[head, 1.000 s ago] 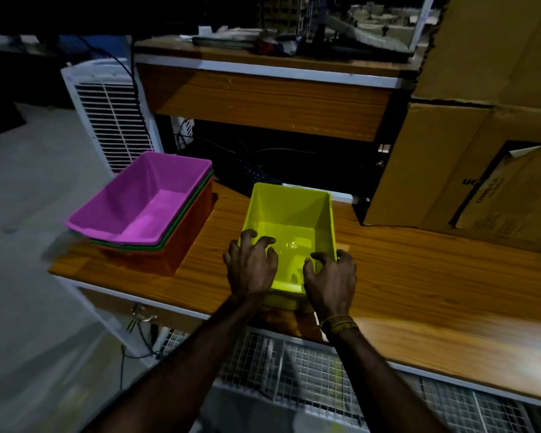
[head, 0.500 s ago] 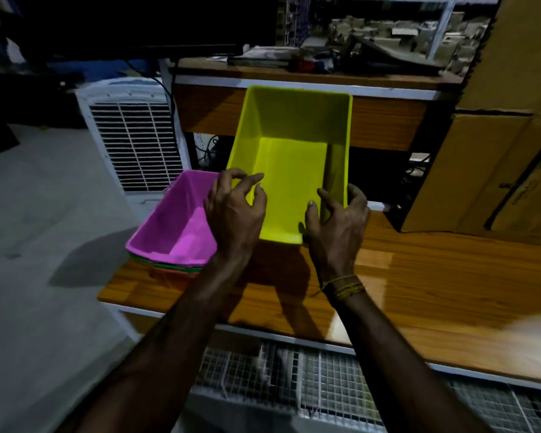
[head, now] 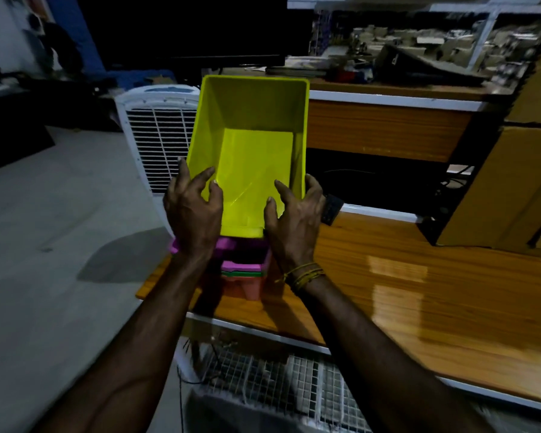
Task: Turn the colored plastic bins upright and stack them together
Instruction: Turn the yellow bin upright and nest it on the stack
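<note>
Hands are seen gripping a yellow plastic bin [head: 256,157] by its near end: the left hand [head: 194,214] is wrapped over the near left corner of the rim, fingers curled inside, and the right hand [head: 294,220] is clasped on the near right corner, thumb inside and fingers outside. The bin is held open side up, tilted towards the camera, so that its inner floor is shown. It is held just above a stack of nested bins at the left end of the wooden tabletop [head: 419,276]; whether it touches the stack cannot be told. In that stack a pink bin [head: 231,245] is seated on top, a green bin [head: 242,273] shows only as a thin rim beneath it, and an orange bin [head: 247,289] is set lowest. Thread bands [head: 303,275] are worn on the right wrist. A white air cooler [head: 156,132] is stood on the floor beyond the tabletop's left end, and cardboard boxes [head: 506,182] are placed at its far right corner.
</note>
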`<state>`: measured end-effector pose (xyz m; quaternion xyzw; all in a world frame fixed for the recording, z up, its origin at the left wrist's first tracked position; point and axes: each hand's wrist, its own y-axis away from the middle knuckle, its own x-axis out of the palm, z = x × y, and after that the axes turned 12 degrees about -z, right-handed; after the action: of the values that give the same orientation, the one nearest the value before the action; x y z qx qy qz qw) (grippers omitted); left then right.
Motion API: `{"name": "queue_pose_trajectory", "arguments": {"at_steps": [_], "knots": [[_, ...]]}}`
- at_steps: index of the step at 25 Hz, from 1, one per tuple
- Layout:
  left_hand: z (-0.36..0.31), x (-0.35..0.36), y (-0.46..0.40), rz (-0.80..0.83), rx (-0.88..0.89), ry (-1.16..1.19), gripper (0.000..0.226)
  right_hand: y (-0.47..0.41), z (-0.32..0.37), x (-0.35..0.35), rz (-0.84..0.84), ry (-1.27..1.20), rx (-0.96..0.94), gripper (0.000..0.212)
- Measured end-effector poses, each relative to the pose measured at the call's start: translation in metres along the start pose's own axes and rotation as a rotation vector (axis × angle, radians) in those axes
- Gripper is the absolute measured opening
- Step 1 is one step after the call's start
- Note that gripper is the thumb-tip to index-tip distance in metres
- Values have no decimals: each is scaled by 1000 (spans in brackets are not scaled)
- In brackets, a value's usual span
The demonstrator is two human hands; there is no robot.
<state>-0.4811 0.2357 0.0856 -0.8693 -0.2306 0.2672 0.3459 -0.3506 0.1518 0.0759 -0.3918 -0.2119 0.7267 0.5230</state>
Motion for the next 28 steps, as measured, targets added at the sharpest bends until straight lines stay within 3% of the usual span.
{"name": "queue_pose_trajectory", "arguments": {"at_steps": [8,19,24,28], "knots": [[50,-2,-16,43,-42,-25,38,28,14,28,141,13,0,31],[80,30,-8,262,-102,-156,39,49,-7,52,374,130,161,42],[97,41,8,397,-104,-250,38,62,-21,63,473,251,85,49],[107,46,19,370,-82,-243,30,70,-32,67,495,288,54,52]]}}
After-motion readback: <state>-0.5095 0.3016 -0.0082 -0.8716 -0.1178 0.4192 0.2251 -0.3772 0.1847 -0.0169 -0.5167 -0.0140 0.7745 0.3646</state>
